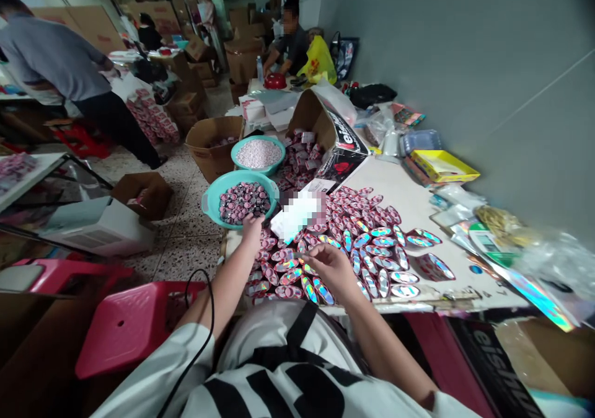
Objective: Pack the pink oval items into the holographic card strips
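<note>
My left hand (252, 231) is at the near right rim of a teal basin (211, 202) filled with small round pink and black pieces (245, 202). Its fingers are bent inward, and what they hold, if anything, is too small to name. Over the table's near part, my right hand (329, 268) has thumb and fingers pinched together; a small thing at the tips cannot be made out. Beneath and around it lie many oval pink and red packages with shiny rainbow faces (367, 263). A white, partly blurred-out object (297, 216) lies between the hands.
Behind the teal basin is a second basin (279, 164) of small pale pieces. An open carton (346, 136) on its side spills packages. A yellow tray (446, 167) and plastic bags lie along the wall. Pink stools (130, 325) stand at left. Several other people are farther back.
</note>
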The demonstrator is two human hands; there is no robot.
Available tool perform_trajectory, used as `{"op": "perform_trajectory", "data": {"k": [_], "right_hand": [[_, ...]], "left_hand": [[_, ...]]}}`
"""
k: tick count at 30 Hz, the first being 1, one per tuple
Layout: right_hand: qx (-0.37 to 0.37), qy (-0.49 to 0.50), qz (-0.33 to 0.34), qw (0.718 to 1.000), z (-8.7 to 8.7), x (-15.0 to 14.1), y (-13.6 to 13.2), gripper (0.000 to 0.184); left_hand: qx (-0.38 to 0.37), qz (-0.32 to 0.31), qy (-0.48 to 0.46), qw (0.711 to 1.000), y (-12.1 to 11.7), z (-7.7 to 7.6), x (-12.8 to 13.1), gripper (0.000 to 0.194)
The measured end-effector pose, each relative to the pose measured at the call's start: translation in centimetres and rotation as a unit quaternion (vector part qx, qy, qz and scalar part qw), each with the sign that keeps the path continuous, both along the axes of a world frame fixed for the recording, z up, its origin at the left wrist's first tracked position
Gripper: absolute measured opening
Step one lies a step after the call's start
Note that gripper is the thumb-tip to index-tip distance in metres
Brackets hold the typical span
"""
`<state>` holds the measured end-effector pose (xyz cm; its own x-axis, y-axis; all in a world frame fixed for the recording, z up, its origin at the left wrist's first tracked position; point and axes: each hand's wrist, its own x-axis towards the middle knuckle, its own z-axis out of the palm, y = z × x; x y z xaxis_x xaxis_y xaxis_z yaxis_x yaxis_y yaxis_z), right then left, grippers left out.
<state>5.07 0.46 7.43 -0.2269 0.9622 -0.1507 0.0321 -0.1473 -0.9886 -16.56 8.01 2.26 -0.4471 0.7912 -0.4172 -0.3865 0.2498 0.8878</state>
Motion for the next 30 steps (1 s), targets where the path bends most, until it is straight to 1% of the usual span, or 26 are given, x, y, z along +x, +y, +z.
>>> {"op": "perform_trajectory", "data": {"k": [1, 2, 3, 4, 5, 7, 8, 9, 10, 12, 15, 17, 19, 21, 24, 27, 29, 30], "right_hand": [[-0.020, 0.009, -0.020, 1.000, -0.7, 0.1, 0.0, 0.040], [-0.035, 0.014, -0.031, 0.999, -1.5, 0.1, -0.1, 0.041], [-0.047, 0.015, -0.036, 0.998, -2.3, 0.0, -0.2, 0.043], [-0.055, 0.014, -0.037, 0.998, -3.1, -0.2, -0.3, 0.044], [-0.062, 0.012, -0.032, 0.997, -3.9, -0.4, -0.5, 0.045], [-0.076, 0.011, -0.017, 0.997, -5.3, -1.2, -0.9, 0.045], [-0.083, 0.012, -0.008, 0.996, -5.8, -1.6, -1.0, 0.045], [-0.089, 0.012, -0.001, 0.996, -6.2, -2.1, -1.2, 0.044], [-0.095, 0.010, 0.006, 0.995, -6.4, -2.5, -1.2, 0.043], [-0.105, 0.003, 0.019, 0.994, -6.7, -3.5, -1.3, 0.040], [-0.119, -0.004, 0.015, 0.993, -6.6, -5.0, -1.3, 0.036], [-0.118, 0.001, -0.027, 0.993, -6.4, -6.3, -1.3, 0.035], [-0.112, 0.016, -0.088, 0.990, -6.1, -7.7, -1.4, 0.035], [-0.120, 0.044, -0.144, 0.981, -5.7, -9.1, -1.5, 0.035], [-0.149, 0.112, -0.221, 0.957, -5.0, -11.1, -2.2, 0.035], [-0.153, 0.180, -0.307, 0.922, -4.9, -12.5, -3.2, 0.033], [-0.158, 0.202, -0.349, 0.901, -5.0, -12.8, -3.9, 0.033], [-0.163, 0.205, -0.363, 0.894, -5.2, -12.7, -4.3, 0.033]], "left_hand": [[0.001, 0.009, 0.034, 0.999, -0.5, 0.0, 0.1, 0.042], [0.004, 0.001, 0.062, 0.998, -1.3, 0.0, 0.2, 0.039], [0.009, -0.030, 0.083, 0.996, -2.3, 0.1, 0.3, 0.034], [0.013, -0.085, 0.102, 0.991, -3.5, 0.1, 0.3, 0.032], [0.013, -0.154, 0.115, 0.981, -4.8, 0.1, 0.3, 0.034], [-0.003, -0.301, 0.112, 0.947, -7.3, 0.0, 0.2, 0.042], [-0.015, -0.351, 0.103, 0.931, -8.3, -0.1, 0.0, 0.045], [-0.025, -0.384, 0.100, 0.917, -9.1, -0.4, -0.1, 0.045], [-0.032, -0.403, 0.107, 0.908, -9.7, -0.7, -0.4, 0.043], [-0.040, -0.418, 0.139, 0.897, -10.3, -1.6, -1.1, 0.038], [-0.027, -0.453, 0.189, 0.871, -9.8, -3.0, -2.7, 0.031], [-0.007, -0.483, 0.210, 0.850, -8.6, -3.3, -4.1, 0.030], [0.017, -0.507, 0.235, 0.829, -7.0, -2.9, -5.5, 0.029], [0.050, -0.528, 0.268, 0.805, -5.3, -1.9, -6.7, 0.028], [0.099, -0.546, 0.292, 0.779, -3.2, -0.4, -7.7, 0.026], [0.131, -0.562, 0.270, 0.771, -2.2, 0.0, -7.8, 0.025], [0.128, -0.580, 0.241, 0.768, -2.2, -0.2, -7.3, 0.027], [0.114, -0.590, 0.226, 0.767, -2.3, -0.3, -7.0, 0.029]]}}
